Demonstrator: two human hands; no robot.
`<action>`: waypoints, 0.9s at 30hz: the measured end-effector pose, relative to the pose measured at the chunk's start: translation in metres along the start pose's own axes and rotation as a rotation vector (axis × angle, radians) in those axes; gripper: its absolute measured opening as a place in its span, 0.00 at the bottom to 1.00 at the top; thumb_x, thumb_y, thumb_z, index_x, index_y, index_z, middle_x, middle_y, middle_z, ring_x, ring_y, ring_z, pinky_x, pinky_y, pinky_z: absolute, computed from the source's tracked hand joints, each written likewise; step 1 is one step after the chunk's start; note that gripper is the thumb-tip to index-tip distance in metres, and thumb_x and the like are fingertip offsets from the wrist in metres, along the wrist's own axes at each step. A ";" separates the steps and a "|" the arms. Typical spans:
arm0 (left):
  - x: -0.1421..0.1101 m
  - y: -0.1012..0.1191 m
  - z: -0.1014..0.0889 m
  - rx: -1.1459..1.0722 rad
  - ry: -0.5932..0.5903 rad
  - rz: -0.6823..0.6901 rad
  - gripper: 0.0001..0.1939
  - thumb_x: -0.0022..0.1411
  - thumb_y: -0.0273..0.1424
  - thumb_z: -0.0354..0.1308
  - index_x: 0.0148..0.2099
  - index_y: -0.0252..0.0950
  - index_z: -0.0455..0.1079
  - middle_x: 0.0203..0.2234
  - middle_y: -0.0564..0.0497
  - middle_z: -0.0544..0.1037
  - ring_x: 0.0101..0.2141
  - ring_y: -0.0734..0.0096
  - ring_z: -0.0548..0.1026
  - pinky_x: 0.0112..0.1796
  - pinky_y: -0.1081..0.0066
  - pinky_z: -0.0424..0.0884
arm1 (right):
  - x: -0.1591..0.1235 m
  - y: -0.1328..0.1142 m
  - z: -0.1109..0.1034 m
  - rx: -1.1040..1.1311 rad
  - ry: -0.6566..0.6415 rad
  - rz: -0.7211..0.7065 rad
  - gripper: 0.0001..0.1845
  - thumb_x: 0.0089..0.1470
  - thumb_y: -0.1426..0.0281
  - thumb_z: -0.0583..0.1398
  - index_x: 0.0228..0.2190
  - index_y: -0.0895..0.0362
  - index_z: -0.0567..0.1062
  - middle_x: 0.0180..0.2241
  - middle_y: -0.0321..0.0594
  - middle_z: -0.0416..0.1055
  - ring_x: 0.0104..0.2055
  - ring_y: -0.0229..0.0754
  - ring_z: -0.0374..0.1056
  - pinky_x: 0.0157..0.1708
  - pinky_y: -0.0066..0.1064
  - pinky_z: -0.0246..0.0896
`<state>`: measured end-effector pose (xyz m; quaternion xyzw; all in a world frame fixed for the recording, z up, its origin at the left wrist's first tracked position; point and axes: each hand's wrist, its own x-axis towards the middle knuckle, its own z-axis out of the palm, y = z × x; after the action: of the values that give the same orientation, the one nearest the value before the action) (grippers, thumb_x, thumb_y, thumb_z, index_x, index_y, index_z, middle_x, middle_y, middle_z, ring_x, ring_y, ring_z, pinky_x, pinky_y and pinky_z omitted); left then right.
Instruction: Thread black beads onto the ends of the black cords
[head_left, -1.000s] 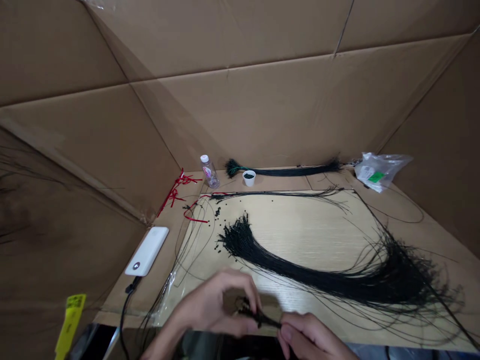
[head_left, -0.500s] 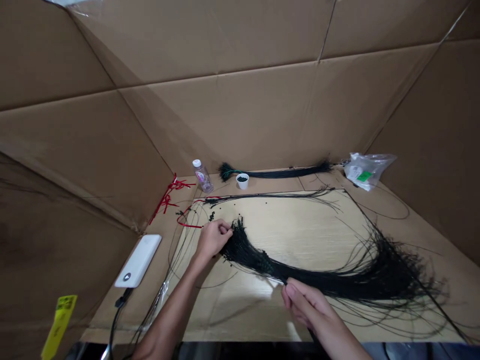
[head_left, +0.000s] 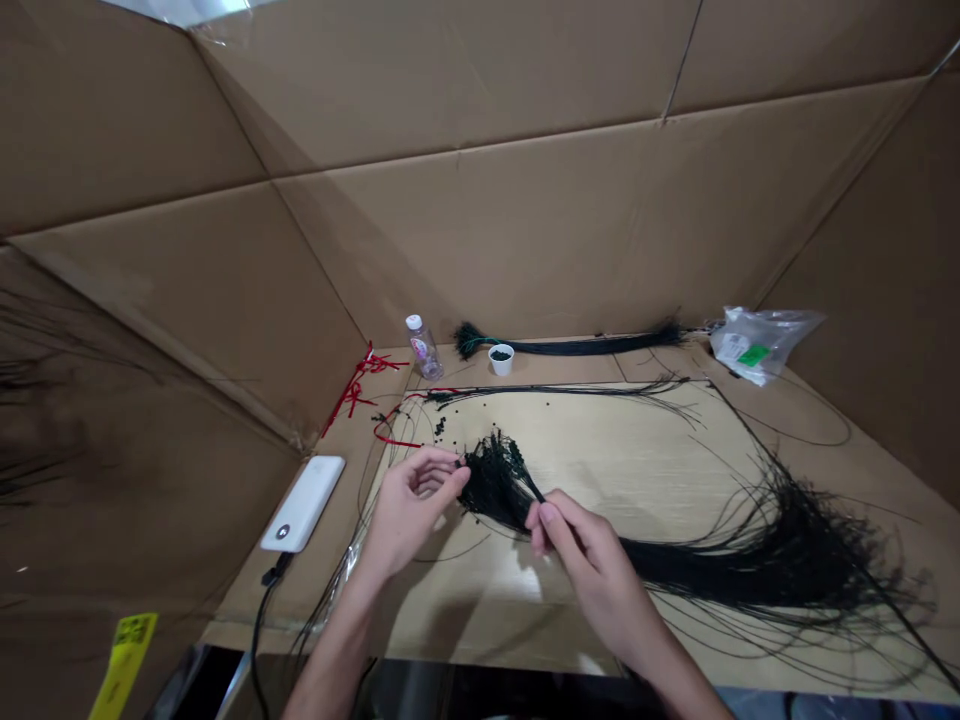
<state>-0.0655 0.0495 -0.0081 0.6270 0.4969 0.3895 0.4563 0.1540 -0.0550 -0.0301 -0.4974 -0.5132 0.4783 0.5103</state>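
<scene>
A large bundle of thin black strands [head_left: 697, 572] lies across the board, with its knobbly, beaded end [head_left: 484, 480] on the left and loose tips fanned out on the right. My right hand [head_left: 589, 545] is closed, pinching a slim bunch of black strands [head_left: 534, 484] whose dark beaded tip leans over the bundle's left end. At that end, my left hand [head_left: 409, 505] has its thumb and forefinger brought together against the tips. A tiny dark bit shows between those fingertips, too small to name. Several small black beads [head_left: 439, 428] lie scattered just beyond the left hand.
Behind stand a white cup [head_left: 501, 360] of dark beads and a clear bottle [head_left: 424, 348]. Another strand bundle [head_left: 585, 347] lies by the cardboard wall, near a plastic bag [head_left: 761, 345]. A white power bank [head_left: 304, 503] with a cable and red ribbon [head_left: 358, 385] are at left.
My right hand has moved left and up, bringing the slim bunch's beaded tip over the bundle's left end. My left hand has turned, its fingers now curved open toward the camera. The view has shifted slightly.
</scene>
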 end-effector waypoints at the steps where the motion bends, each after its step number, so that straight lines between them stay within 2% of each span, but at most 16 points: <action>1: -0.002 0.006 0.001 -0.027 -0.031 0.000 0.18 0.59 0.43 0.77 0.41 0.35 0.81 0.33 0.48 0.85 0.33 0.67 0.82 0.38 0.72 0.80 | 0.006 0.001 0.004 -0.022 0.023 -0.042 0.24 0.81 0.52 0.51 0.37 0.52 0.75 0.33 0.36 0.71 0.38 0.45 0.69 0.41 0.33 0.61; 4: -0.006 0.020 0.007 -0.120 -0.142 -0.035 0.19 0.59 0.43 0.78 0.41 0.35 0.80 0.34 0.48 0.85 0.35 0.67 0.83 0.38 0.72 0.80 | 0.019 0.004 0.015 -0.074 0.103 -0.162 0.22 0.81 0.55 0.52 0.39 0.53 0.76 0.41 0.41 0.73 0.47 0.48 0.70 0.50 0.35 0.61; 6: -0.006 0.024 0.012 -0.174 -0.183 -0.072 0.20 0.59 0.44 0.79 0.42 0.35 0.79 0.35 0.47 0.85 0.36 0.66 0.84 0.40 0.71 0.81 | 0.024 0.004 0.020 -0.016 0.065 -0.159 0.22 0.80 0.54 0.53 0.38 0.53 0.76 0.41 0.41 0.73 0.47 0.48 0.70 0.51 0.36 0.61; 9: -0.004 0.022 0.014 -0.209 -0.188 -0.082 0.20 0.58 0.43 0.80 0.42 0.35 0.78 0.35 0.48 0.85 0.37 0.67 0.83 0.42 0.71 0.80 | 0.021 0.005 0.020 0.136 -0.104 -0.035 0.25 0.79 0.50 0.53 0.37 0.53 0.74 0.30 0.34 0.69 0.34 0.43 0.67 0.39 0.33 0.62; 12: -0.003 0.016 0.011 -0.163 -0.200 -0.022 0.19 0.60 0.40 0.78 0.44 0.36 0.76 0.37 0.48 0.84 0.38 0.67 0.82 0.42 0.70 0.80 | 0.013 0.006 0.015 0.172 -0.170 0.106 0.28 0.77 0.43 0.54 0.38 0.53 0.75 0.23 0.26 0.56 0.25 0.39 0.52 0.26 0.31 0.49; 15: -0.008 0.015 0.004 0.055 -0.134 0.178 0.18 0.66 0.37 0.74 0.53 0.39 0.75 0.45 0.45 0.83 0.44 0.62 0.82 0.47 0.64 0.79 | 0.007 0.005 0.008 0.130 -0.150 0.157 0.29 0.76 0.42 0.53 0.37 0.52 0.73 0.22 0.24 0.51 0.24 0.39 0.46 0.25 0.31 0.41; 17: -0.014 0.020 0.001 0.303 -0.030 0.399 0.20 0.66 0.34 0.73 0.58 0.41 0.74 0.54 0.42 0.80 0.54 0.55 0.79 0.55 0.56 0.75 | 0.006 0.003 0.004 0.068 -0.142 0.141 0.28 0.77 0.44 0.52 0.36 0.52 0.72 0.23 0.25 0.52 0.26 0.39 0.48 0.27 0.32 0.43; 18: -0.017 0.024 0.000 0.424 -0.015 0.512 0.22 0.66 0.33 0.73 0.60 0.41 0.74 0.58 0.41 0.78 0.59 0.52 0.76 0.60 0.52 0.72 | 0.005 0.001 0.003 0.023 -0.144 0.124 0.27 0.78 0.46 0.52 0.35 0.52 0.71 0.24 0.26 0.53 0.27 0.39 0.50 0.28 0.32 0.45; 20: -0.020 0.032 0.001 0.572 -0.129 0.711 0.20 0.68 0.32 0.73 0.60 0.42 0.75 0.62 0.41 0.77 0.65 0.48 0.72 0.66 0.48 0.64 | 0.003 -0.004 0.000 -0.075 -0.171 0.086 0.26 0.79 0.50 0.51 0.33 0.52 0.70 0.27 0.28 0.58 0.30 0.40 0.55 0.33 0.32 0.50; 21: -0.021 0.036 0.002 0.581 -0.243 0.788 0.16 0.70 0.31 0.71 0.58 0.42 0.76 0.61 0.42 0.79 0.64 0.50 0.73 0.66 0.49 0.64 | 0.001 -0.007 -0.002 -0.111 -0.190 0.067 0.26 0.80 0.51 0.51 0.32 0.52 0.68 0.29 0.30 0.61 0.33 0.41 0.58 0.36 0.32 0.52; 23: -0.020 0.042 0.005 0.517 -0.464 0.882 0.07 0.75 0.28 0.65 0.53 0.40 0.77 0.54 0.44 0.84 0.56 0.57 0.80 0.61 0.56 0.69 | -0.004 -0.012 -0.006 -0.146 -0.233 0.049 0.25 0.80 0.52 0.50 0.32 0.52 0.67 0.32 0.32 0.66 0.37 0.43 0.63 0.41 0.33 0.55; 25: -0.021 0.045 0.009 0.432 -0.590 0.884 0.04 0.78 0.25 0.61 0.48 0.37 0.76 0.45 0.47 0.86 0.45 0.64 0.83 0.50 0.64 0.74 | -0.011 -0.017 -0.013 -0.148 -0.291 0.065 0.26 0.80 0.51 0.50 0.32 0.52 0.68 0.33 0.32 0.67 0.39 0.43 0.64 0.43 0.33 0.56; 27: -0.025 0.044 0.012 0.358 -0.635 0.840 0.06 0.77 0.22 0.60 0.45 0.36 0.76 0.37 0.49 0.85 0.36 0.69 0.82 0.41 0.69 0.73 | -0.021 -0.023 -0.020 -0.152 -0.346 0.114 0.27 0.80 0.49 0.51 0.33 0.52 0.71 0.32 0.32 0.65 0.39 0.43 0.64 0.43 0.32 0.56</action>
<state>-0.0476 0.0189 0.0294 0.9255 0.1007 0.2396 0.2754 0.1735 -0.0773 -0.0073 -0.4731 -0.5989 0.5447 0.3477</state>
